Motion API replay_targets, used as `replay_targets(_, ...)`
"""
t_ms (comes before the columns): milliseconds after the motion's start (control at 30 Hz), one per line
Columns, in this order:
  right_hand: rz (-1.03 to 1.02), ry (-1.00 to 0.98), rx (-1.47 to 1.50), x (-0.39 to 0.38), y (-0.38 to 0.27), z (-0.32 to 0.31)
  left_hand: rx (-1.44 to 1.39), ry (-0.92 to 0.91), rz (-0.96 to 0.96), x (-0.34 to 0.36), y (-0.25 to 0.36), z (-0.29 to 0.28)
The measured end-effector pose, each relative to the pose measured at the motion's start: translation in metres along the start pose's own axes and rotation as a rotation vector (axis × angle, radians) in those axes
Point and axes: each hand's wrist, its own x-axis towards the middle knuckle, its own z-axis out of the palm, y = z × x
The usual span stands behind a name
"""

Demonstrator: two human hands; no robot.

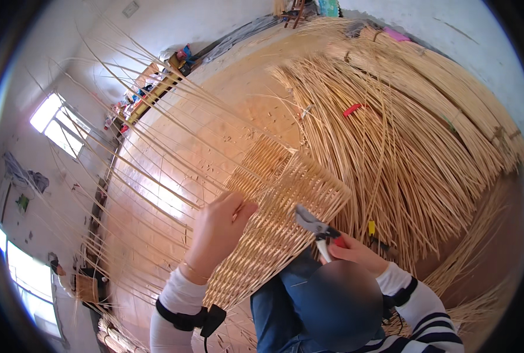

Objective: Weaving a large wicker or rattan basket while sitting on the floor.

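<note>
Right hand (pixel 357 254) holds red-and-white-handled metal pruning shears (pixel 310 221) over a tan, flat-sided wicker weave (pixel 285 203) against blue jeans (pixel 273 312); left hand (pixel 219 222) curls closed beside it, any grip hidden. Trimming seems the step; next calls for careful blade placement.

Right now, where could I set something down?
The barest floor lies beyond the wicker piece, between the grey sheeting at the far wall and the scattered clippings. Crowded: the right, under piled canes, and the left, where long stakes fan out.
</note>
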Motion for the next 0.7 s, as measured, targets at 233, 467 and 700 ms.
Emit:
replay_targets(233, 0.112, 0.26, 0.175, -0.061, 0.045, -0.037, -0.374, 0.176, -0.155, -0.004, -0.019, 0.066)
replay_targets(467, 0.038, 0.496, 0.235, -0.084, 0.066, -0.074, -0.361, 0.089, -0.192, 0.003, -0.01, 0.057)
replay_targets(700, 0.021, 0.861, -0.289, -0.057, 0.086, -0.197, -0.305, 0.29, -0.049, -0.04, 0.003, 0.052)
